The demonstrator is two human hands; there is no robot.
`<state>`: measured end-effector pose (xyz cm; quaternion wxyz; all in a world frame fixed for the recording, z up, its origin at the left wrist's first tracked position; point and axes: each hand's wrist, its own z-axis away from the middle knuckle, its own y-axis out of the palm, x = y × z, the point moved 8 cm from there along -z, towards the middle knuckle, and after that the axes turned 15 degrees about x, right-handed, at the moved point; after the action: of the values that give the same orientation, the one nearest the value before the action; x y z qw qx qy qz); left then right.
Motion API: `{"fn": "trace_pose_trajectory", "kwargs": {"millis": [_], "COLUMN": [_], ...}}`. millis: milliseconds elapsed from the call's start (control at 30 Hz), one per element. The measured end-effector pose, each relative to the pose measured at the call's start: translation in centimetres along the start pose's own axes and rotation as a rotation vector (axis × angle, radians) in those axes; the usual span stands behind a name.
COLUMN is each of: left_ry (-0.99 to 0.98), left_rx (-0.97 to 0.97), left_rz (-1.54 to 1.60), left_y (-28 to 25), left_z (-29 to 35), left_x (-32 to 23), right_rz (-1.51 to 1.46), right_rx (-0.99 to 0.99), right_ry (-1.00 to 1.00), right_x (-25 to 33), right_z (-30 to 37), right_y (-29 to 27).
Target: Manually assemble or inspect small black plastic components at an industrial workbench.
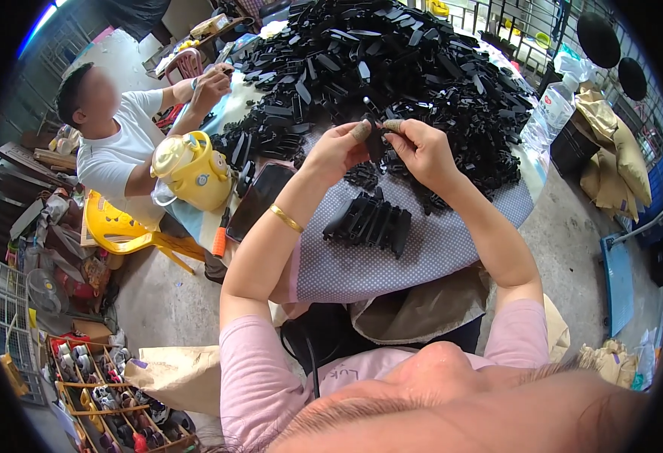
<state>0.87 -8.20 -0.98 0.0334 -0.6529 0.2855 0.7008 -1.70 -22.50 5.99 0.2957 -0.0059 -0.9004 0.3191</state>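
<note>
"In the head view, what are we watching?"
"We're seeing the left hand (337, 155) pinching a black piece (376, 153) over the table's middle, just nearer us than the pile (362, 57). The right hand (430, 157) is meeting it from the right, fingers narrow, though we aren't managing to tell whether they're gripping."
"What could be going wrong?"
"The piece could be slipping, since it's looking slim and the fingertips are wearing wraps (361, 133); once dropped, it could be hiding among lookalikes. The pile, rising steeply, could be sliding toward the near stack (369, 224)."
"And materials?"
"We're judging the pieces hard plastic: many long and rounded, some shining. The cloth (456, 240) is showing pale dots, the phone (260, 202) is lying glossy at left, and the clear bottle (552, 112) is catching light at right."
</note>
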Motion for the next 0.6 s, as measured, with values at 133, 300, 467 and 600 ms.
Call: {"fn": "trace_pose_trajectory", "kwargs": {"millis": [133,300,467,600], "left_ry": [0.053,0.108,0.226,0.232], "left_rx": [-0.025,-0.165,-0.353,-0.41], "left_rz": [-0.043,-0.509,-0.856,-0.843], "left_y": [0.9,1.2,1.8,2.1], "left_z": [0.3,0.8,1.6,2.0], "left_x": [-0.1,-1.7,-2.5,-2.8], "right_rz": [0.273,0.333,0.522,0.411], "right_rx": [0.061,0.114,0.261,0.312], "right_ry": [-0.057,-0.102,-0.037,-0.033], "right_x": [1.5,2.1,1.9,2.1], "right_z": [0.1,0.2,0.7,0.9], "right_y": [0.9,1.6,3.5,3.7]}}
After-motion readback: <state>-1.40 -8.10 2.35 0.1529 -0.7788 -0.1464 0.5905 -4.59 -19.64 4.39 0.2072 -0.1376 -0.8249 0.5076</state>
